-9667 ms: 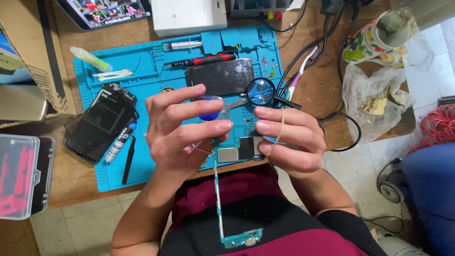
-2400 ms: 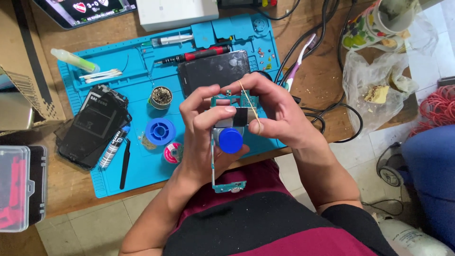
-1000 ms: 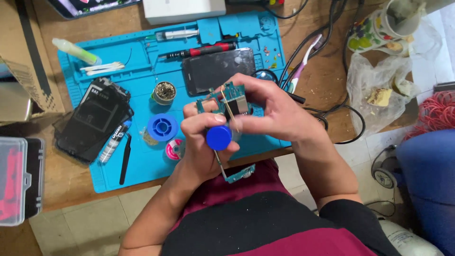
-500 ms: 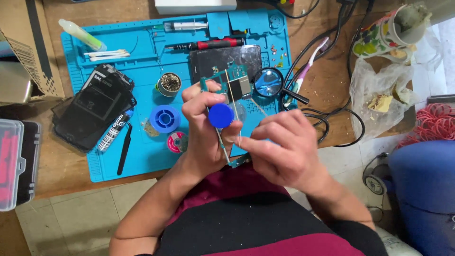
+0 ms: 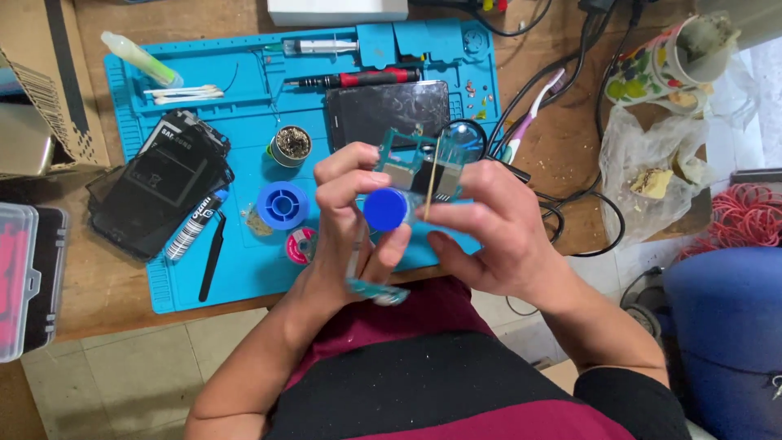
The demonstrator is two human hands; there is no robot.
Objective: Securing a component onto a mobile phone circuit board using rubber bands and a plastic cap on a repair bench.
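My left hand [image 5: 346, 236] holds a green phone circuit board [image 5: 407, 163] with a long flex strip [image 5: 375, 289] hanging down toward my lap, and a small round blue-capped pot [image 5: 384, 209] is pinched between its fingers. My right hand [image 5: 489, 228] grips a thin wooden stick [image 5: 429, 175], its tip resting upright against the board. Both hands hover over the front edge of the blue work mat [image 5: 244, 244].
On the mat lie a dark phone [image 5: 387, 110], a red-handled screwdriver [image 5: 358, 79], a syringe [image 5: 314, 46], a brass-wool tin [image 5: 291, 144], a blue solder spool [image 5: 282, 204], black tweezers [image 5: 212, 257], a phone back and battery [image 5: 163, 179]. Cables, a toothbrush [image 5: 533, 106] and a plastic bag [image 5: 652, 171] lie right.
My right hand rose from below the board to its right side and now holds the stick against it. The view shifted slightly; the blue pot stays in my left fingers.
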